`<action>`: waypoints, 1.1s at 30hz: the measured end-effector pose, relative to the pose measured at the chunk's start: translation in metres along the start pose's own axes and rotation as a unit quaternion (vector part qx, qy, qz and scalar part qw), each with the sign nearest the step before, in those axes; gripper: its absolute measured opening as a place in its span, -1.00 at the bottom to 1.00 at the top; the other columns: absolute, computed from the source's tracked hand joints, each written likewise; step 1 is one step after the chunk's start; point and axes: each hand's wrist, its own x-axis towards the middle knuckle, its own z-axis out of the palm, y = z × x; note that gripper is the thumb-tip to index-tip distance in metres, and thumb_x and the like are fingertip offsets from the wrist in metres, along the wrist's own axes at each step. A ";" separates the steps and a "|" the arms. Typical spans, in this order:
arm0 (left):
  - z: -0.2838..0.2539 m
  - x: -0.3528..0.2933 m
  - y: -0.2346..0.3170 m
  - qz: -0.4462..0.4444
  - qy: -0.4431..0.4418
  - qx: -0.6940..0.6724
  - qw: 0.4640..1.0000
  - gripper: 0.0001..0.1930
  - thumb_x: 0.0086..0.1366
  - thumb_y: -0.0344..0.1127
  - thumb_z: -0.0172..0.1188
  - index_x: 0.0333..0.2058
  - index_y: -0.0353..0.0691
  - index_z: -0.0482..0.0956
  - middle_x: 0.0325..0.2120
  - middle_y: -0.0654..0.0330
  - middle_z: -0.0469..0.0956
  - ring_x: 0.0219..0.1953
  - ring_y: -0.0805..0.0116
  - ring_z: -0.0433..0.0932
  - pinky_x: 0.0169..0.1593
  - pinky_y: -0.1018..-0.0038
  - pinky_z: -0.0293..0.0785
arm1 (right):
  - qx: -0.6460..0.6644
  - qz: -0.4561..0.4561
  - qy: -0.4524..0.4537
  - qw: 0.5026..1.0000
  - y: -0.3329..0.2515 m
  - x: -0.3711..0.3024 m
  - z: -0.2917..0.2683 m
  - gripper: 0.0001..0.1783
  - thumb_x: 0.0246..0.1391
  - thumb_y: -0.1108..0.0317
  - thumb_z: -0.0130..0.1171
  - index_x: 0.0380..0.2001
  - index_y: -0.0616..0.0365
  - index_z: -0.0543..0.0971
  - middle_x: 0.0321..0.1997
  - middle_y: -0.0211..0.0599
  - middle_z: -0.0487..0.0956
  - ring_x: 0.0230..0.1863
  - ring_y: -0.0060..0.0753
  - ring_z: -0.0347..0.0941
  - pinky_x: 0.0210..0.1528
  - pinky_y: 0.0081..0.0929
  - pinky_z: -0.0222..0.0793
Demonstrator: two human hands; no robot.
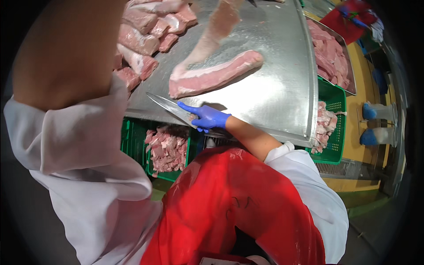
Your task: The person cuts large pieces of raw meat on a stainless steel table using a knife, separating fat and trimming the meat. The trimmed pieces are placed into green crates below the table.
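My right hand (206, 117), in a blue glove, grips a knife (167, 105) at the near edge of the metal table (274, 97). The index finger lies extended along the knife, and the blade points to the far left. Just beyond the blade rests a long piece of pink meat (216, 79), apart from the hand. From its left end a pale strip (207, 42) of fat or skin runs away across the table. My left forearm (66, 53) rises large at the upper left; the hand at its end is outside the picture.
Several cut meat pieces (141, 39) are heaped at the table's far left. Below the near edge, a green crate (188, 152) holds trimmings. To the right stand a green basket (338, 99) of scraps and a metal tray (351, 70) of meat. Another person's red apron (340, 24) shows far right.
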 end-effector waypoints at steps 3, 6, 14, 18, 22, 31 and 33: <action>0.010 0.001 0.013 0.032 0.020 0.008 0.999 -0.72 0.46 -0.32 -0.02 -0.09 -0.43 0.56 -0.13 0.04 0.60 -0.11 0.32 0.55 0.01 0.43 0.47 | -0.128 -0.045 0.039 0.990 0.025 -0.078 -0.033 -0.04 0.21 0.45 -0.04 0.56 -0.44 -0.16 -0.49 -0.23 0.58 -0.57 -0.44 0.53 -0.36 -0.43 0.58; 0.009 -0.029 0.023 0.056 0.067 0.029 0.996 -0.70 0.46 -0.31 -0.01 -0.07 -0.43 0.58 -0.10 0.03 0.62 -0.07 0.30 0.56 0.06 0.40 0.47 | -0.109 0.057 0.009 0.992 0.044 -0.192 -0.054 -0.04 0.19 0.51 -0.04 0.56 -0.42 -0.11 -0.51 -0.26 0.58 -0.60 -0.51 0.51 -0.43 -0.48 0.55; -0.161 -0.343 -0.301 -0.318 0.080 0.312 0.892 -0.87 0.38 -0.32 0.22 -0.35 -0.19 0.51 -0.50 0.36 0.47 -0.46 0.57 0.39 -0.37 0.54 0.35 | -0.034 0.176 0.231 0.956 0.096 -0.345 -0.078 -0.13 0.19 0.46 0.04 0.54 -0.30 0.06 -0.49 -0.25 0.59 -0.58 -0.45 0.50 -0.42 -0.46 0.50; -0.132 -0.368 -0.323 -0.295 0.093 0.345 0.886 -0.85 0.40 -0.33 0.20 -0.35 -0.25 0.50 -0.53 0.36 0.44 -0.47 0.62 0.35 -0.40 0.56 0.33 | -0.253 0.080 0.146 0.953 0.122 -0.267 -0.080 -0.23 0.26 0.25 0.02 0.52 -0.31 0.09 -0.14 0.16 0.64 -0.25 0.09 0.63 0.02 -0.11 0.49; -0.076 -0.339 -0.319 -0.248 0.026 0.332 0.910 -0.85 0.41 -0.31 0.22 -0.28 -0.27 0.51 -0.46 0.36 0.47 -0.42 0.64 0.36 -0.35 0.59 0.34 | -0.291 0.184 0.056 0.937 0.101 -0.135 -0.068 -0.31 0.35 0.28 -0.09 0.51 -0.36 0.11 0.00 0.16 0.62 -0.05 0.19 0.60 0.11 -0.03 0.43; -0.184 -0.354 -0.148 -0.152 0.273 0.302 0.900 -0.80 0.45 -0.31 0.20 -0.04 -0.24 0.61 -0.15 0.31 0.58 -0.27 0.60 0.45 -0.21 0.60 0.38 | -0.003 0.129 0.129 0.983 0.128 -0.251 -0.080 -0.21 0.36 0.38 -0.02 0.56 -0.21 -0.03 -0.32 -0.16 0.61 -0.50 -0.37 0.58 -0.38 -0.39 0.56; -0.163 -0.365 -0.143 -0.172 0.416 0.354 0.820 -0.90 0.45 -0.34 0.18 -0.31 -0.13 0.53 -0.46 0.41 0.43 -0.44 0.61 0.34 -0.32 0.57 0.27 | 0.127 0.105 0.266 0.950 0.149 -0.266 -0.077 -0.15 0.33 0.48 -0.02 0.57 -0.22 -0.09 -0.35 -0.18 0.59 -0.54 -0.46 0.54 -0.48 -0.47 0.51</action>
